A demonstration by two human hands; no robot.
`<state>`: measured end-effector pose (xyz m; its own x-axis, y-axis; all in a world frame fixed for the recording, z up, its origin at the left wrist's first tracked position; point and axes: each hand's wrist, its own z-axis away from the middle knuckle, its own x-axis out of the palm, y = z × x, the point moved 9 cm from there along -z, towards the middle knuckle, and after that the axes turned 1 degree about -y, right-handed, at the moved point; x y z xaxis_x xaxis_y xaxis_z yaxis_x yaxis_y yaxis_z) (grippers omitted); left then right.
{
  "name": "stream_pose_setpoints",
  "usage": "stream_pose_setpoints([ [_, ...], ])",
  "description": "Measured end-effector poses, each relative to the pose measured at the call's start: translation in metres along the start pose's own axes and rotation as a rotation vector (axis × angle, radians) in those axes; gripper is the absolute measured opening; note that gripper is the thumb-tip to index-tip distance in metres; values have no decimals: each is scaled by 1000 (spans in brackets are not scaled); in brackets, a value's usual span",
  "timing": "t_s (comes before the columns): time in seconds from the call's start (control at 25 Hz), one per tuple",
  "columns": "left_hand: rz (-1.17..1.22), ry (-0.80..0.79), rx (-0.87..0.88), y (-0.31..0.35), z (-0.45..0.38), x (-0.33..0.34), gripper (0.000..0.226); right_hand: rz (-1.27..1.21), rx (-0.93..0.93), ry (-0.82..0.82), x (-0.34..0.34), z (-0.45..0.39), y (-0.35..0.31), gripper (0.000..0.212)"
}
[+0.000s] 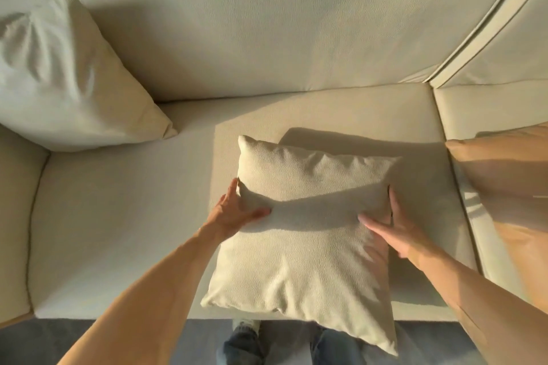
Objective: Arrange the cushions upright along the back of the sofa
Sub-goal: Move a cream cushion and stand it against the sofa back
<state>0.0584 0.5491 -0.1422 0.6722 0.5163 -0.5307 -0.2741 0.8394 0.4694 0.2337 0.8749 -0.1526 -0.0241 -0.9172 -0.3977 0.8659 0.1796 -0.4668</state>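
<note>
Both bare forearms extend forward, converging on the cushion [308, 225]. Left hand [234, 213]: clamped on the cushion's left edge, thumb on top, fingers [229, 191] along the edge. Right hand [394, 225]: clamped on the right edge, thumb on top.

Pebbled matt cloth cushion [305, 234], smooth leather-like sofa [267, 24], crinkled cloth corner cushion [65, 74]
</note>
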Motion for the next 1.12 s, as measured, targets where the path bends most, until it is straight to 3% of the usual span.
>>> stream_pose_setpoints([
  [0.2, 141, -101, -64, 2, -5, 3, 119, -180, 92, -79, 2, -3, 6, 131],
  [0.44, 176, 1, -55, 33, 25, -7, 121, -290, 25, -126, -15, 10, -20, 132],
  [0.8, 328, 176, 108, 136, 58, -91, 130, -273, -266, -62, -119, 32, -154, 133],
  [1.12, 357, 263, 152, 197, 10, -168, 129, -187, -428, 127, -162, 7, -263, 137],
])
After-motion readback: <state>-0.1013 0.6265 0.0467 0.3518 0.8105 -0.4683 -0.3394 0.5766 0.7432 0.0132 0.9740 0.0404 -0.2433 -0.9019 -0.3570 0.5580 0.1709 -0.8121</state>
